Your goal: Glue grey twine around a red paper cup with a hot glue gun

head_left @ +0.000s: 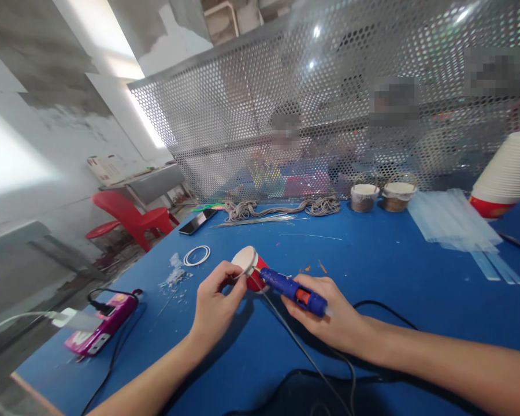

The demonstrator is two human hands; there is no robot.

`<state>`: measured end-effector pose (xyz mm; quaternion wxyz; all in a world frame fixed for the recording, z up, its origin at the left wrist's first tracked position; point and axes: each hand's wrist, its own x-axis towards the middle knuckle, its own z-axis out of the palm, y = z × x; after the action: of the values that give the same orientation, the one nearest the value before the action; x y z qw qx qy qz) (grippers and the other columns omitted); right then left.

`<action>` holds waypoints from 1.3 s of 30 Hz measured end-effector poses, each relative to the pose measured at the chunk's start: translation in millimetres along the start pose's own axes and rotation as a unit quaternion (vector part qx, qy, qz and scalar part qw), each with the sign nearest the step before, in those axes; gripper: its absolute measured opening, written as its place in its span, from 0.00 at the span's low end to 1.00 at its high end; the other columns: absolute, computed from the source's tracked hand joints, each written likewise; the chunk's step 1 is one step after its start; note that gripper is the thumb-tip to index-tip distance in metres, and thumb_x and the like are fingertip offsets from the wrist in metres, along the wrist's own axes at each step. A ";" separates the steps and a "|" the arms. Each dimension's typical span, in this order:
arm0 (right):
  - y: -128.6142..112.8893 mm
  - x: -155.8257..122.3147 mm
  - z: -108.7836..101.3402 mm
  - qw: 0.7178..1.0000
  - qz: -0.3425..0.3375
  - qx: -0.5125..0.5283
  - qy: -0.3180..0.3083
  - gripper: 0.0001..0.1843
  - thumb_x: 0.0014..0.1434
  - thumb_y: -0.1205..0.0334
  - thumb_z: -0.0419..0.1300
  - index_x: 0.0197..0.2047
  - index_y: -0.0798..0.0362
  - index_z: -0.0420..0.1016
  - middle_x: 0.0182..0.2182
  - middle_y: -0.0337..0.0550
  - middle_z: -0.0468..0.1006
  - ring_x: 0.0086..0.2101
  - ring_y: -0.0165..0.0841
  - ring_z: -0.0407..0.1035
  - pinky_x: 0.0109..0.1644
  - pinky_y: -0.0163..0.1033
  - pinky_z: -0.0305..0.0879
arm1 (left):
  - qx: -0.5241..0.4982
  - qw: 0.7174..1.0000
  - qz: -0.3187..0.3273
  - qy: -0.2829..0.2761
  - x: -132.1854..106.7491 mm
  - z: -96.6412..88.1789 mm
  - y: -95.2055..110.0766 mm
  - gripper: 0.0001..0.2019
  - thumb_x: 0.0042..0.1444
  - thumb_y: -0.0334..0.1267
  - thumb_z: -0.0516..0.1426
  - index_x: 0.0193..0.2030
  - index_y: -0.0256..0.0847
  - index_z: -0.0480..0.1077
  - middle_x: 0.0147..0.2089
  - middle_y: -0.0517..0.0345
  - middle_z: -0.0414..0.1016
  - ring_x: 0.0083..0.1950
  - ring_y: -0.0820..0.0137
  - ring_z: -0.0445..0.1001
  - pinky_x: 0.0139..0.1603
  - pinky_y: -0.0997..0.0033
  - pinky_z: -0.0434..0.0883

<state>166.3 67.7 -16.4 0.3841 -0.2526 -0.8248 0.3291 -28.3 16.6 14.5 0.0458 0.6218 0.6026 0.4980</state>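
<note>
My right hand [329, 315] grips a blue glue gun [292, 290] with an orange trigger, its nozzle pointing left at a red paper cup [251, 267]. The cup lies tilted on the blue table [372, 271], white base facing up. My left hand [214, 300] is closed in a pinch on a thin grey cord [281, 323] and presses it against the cup's base rim. The cord trails down toward me across the table.
A pink phone [101, 323] on a charging cable lies at the left edge, a dark phone [197, 221] farther back. A white ring [196, 255], bundled cords [281, 208], two small jars [379, 197], clear strips [455, 225] and stacked cups [509, 173] stand beyond. People sit behind a perforated screen [329, 115].
</note>
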 end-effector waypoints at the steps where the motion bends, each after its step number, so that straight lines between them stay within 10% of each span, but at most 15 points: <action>1: 0.3 -0.3 0.1 1.000 -0.002 -0.001 -0.001 0.07 0.55 0.63 0.56 0.26 0.52 0.64 0.21 0.38 0.69 0.22 0.28 0.61 0.29 0.33 0.58 | -0.001 1.000 0.001 -0.002 0.1 -0.5 -0.3 0.06 0.52 0.34 0.55 0.26 0.39 0.69 0.24 0.64 0.69 0.26 0.75 0.66 0.28 0.77 0.66; 39: -7.6 7.3 -6.2 0.997 0.045 0.059 -0.015 0.12 0.55 0.61 0.56 0.22 0.52 0.60 0.19 0.34 0.63 0.21 0.26 0.54 0.27 0.33 0.55 | -0.025 0.998 -0.022 -0.055 3.9 -9.8 -1.0 0.10 0.51 0.35 0.52 0.28 0.39 0.75 0.24 0.60 0.69 0.27 0.71 0.66 0.28 0.74 0.63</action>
<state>165.8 69.7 -4.3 0.3710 -0.2614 -0.7973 0.3979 -36.5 14.7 21.0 0.1054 0.6338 0.5999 0.4768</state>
